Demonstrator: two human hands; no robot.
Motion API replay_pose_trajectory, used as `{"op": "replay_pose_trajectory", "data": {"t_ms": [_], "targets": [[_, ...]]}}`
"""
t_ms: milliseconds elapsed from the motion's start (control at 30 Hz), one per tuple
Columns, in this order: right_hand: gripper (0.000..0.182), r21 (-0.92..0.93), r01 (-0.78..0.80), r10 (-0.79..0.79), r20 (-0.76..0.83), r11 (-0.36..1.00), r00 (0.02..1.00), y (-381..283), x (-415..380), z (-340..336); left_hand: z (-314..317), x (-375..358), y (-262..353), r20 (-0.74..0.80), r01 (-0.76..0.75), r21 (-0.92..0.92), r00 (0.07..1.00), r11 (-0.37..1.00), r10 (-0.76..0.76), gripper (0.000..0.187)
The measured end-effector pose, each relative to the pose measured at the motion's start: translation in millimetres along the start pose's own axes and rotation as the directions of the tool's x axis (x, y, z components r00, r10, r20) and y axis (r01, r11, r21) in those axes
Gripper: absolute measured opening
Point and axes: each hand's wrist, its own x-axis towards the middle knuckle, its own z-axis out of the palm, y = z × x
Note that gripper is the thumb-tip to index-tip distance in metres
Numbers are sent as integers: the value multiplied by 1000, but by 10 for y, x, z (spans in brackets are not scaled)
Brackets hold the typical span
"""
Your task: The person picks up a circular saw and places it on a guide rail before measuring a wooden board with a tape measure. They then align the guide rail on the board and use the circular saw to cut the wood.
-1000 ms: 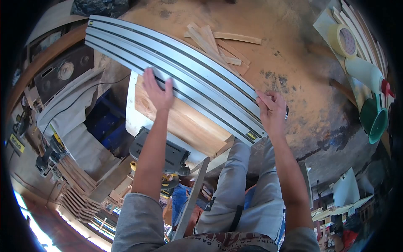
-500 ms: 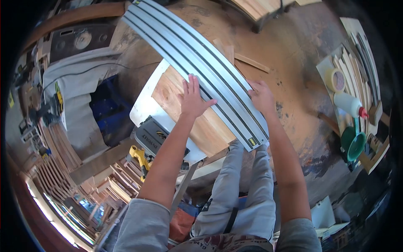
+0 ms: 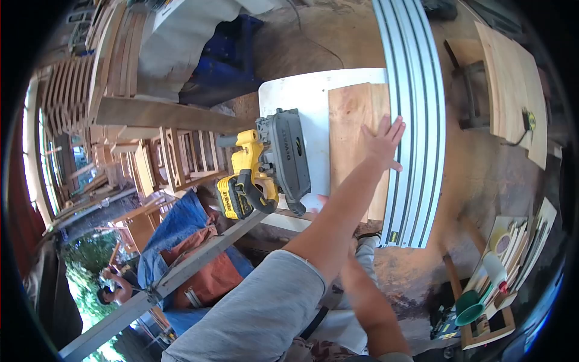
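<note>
Workshop bench seen from above. The left hand [image 3: 382, 143] lies flat, fingers spread apart and gripping nothing, with its palm on the pale rectangular wooden board [image 3: 350, 120] and its fingertips touching the inner edge of the long grey ribbed aluminium guide rail [image 3: 416, 120]. The rail runs from the top of the view down to the near edge of the bench, resting along the right side of the board and overhanging it toward the viewer; a small yellow label sits near its lower end. The board rests on a white flat panel [image 3: 295, 96]. Just beside the board, on the panel's left — a yellow-and-grey cordless circular saw [image 3: 265, 172], its battery end pointing away from the rail. The right hand [image 3: 321, 202] shows only as a few fingertips behind the left forearm, close to the saw's base; whether those fingers are apart or closed on anything cannot be told. At lower right, well apart from the rail — a white glue bottle [image 3: 496, 269] and a green plastic funnel [image 3: 469, 306] on a small wooden tray.
</note>
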Motion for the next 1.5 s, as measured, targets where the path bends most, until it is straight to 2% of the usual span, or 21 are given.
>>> {"op": "replay_pose_trajectory", "data": {"t_ms": [33, 133, 233, 333, 433, 467, 567, 700, 833, 900, 967, 1000, 1033, 1067, 1100, 1167, 1200, 1267, 1333, 1433, 1500], "targets": [[41, 36, 50, -52, 49, 998, 997, -280, 29, 185, -16, -3, -27, -11, -4, -13, 1000, 1000, 3, 133], [51, 136, -26, -15, 291, 990, 957, -493, 78, 917, -88, -68, -94, 1, -8, -51, 1000, 999, 8, 132], [56, 99, -32, 14, 172, 995, 985, -682, 42, 1428, -37, -29, -175, 0, -43, -104, 999, 994, 43, 134], [50, 79, 3, -5, 24, 997, 1000, -671, 198, 1684, 36, 17, -245, -36, -91, -174, 996, 980, 86, 132], [45, 120, -163, 143, 155, 979, 977, -662, 282, 1900, 71, 27, -289, -54, -127, -246, 992, 961, 117, 131], [38, 143, -212, 186, 174, 967, 967, -642, 260, 1907, 77, 29, -281, -52, -128, -253, 992, 959, 119, 131], [36, 167, -257, 218, 223, 952, 950, -691, 294, 1809, 66, 15, -283, -59, -139, -277, 990, 951, 127, 130], [35, 200, -217, 175, 208, 955, 962, -718, 316, 1712, 88, 48, -281, -75, -141, -258, 989, 956, 126, 132], [37, 97, -314, 269, 318, 945, 909, -866, 194, 1593, 130, 68, -267, -97, -141, -252, 988, 957, 120, 132], [41, 105, -504, 389, 510, 857, 767, -1146, 142, 1222, 149, 64, -255, -109, -143, -251, 987, 957, 119, 132], [44, 182, -633, 369, 681, 752, 633, -1421, 147, 698, 115, 48, -251, -83, -128, -246, 990, 961, 110, 132], [46, 265, -630, 340, 659, 730, 671, -1351, -115, 716, 99, 55, -242, -69, -118, -239, 992, 964, 104, 132], [49, 392, -554, 285, 562, 734, 776, -1139, -541, 948, 76, 50, -223, -54, -112, -229, 993, 967, 103, 133], [53, 491, -417, 211, 421, 765, 882, -978, -885, 1132, 62, 58, -203, -16, -93, -213, 996, 973, 92, 133], [56, 503, -317, 168, 320, 804, 933, -888, -1140, 1189, 66, 67, -199, -11, -88, -194, 996, 977, 88, 133], [56, 215, -195, 131, 277, 957, 952, -989, -1266, 844, 64, 77, -180, 3, -77, -163, 997, 984, 78, 133], [55, 160, -284, 194, 426, 946, 884, -993, -1386, 750, 13, 86, -147, 65, -50, -97, 996, 994, 56, 132], [52, -12, -347, 295, 556, 938, 777, -1079, -1419, 430, -79, 98, -87, 124, -22, -28, 992, 999, 26, 131], [49, -218, -310, 379, 539, 925, 752, -1360, -1289, -87, -116, 90, -34, 174, 9, 67, 985, 998, -20, 128], [48, -47, -306, 305, 319, 951, 897, -1293, -1581, -393, -223, 83, 26, 234, 18, 127, 971, 992, -48, 124], [50, -143, -393, 418, 306, 908, 855, -1291, -1675, -627, -280, 71, 37, 234, 15, 170, 971, 985, -55, 117]]}}
